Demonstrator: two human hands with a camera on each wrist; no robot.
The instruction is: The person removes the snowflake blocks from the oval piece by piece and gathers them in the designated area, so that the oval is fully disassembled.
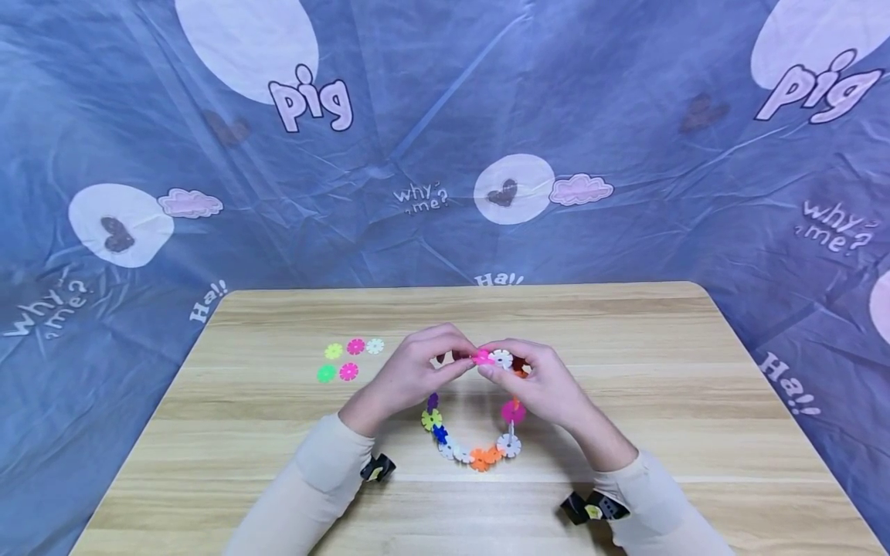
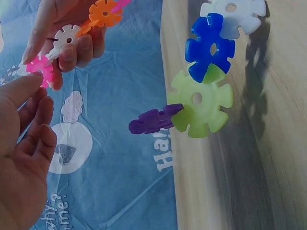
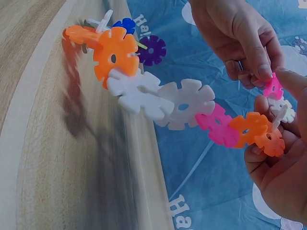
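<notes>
A chain of slotted plastic snowflake discs hangs in a loop between both hands, in orange, white, pink, blue, yellow-green and purple. My left hand pinches a pink snowflake disc between thumb and finger at one end. Around the neighbouring white disc and orange discs curl the fingers of my right hand, its thumb close to the pink disc. A purple disc forms the other end of the chain and is free of both hands, beside a yellow-green disc.
Several loose discs lie on the wooden table left of my left hand: a yellow one, two pink ones, a white one and a green one. Behind the table hangs a blue printed cloth.
</notes>
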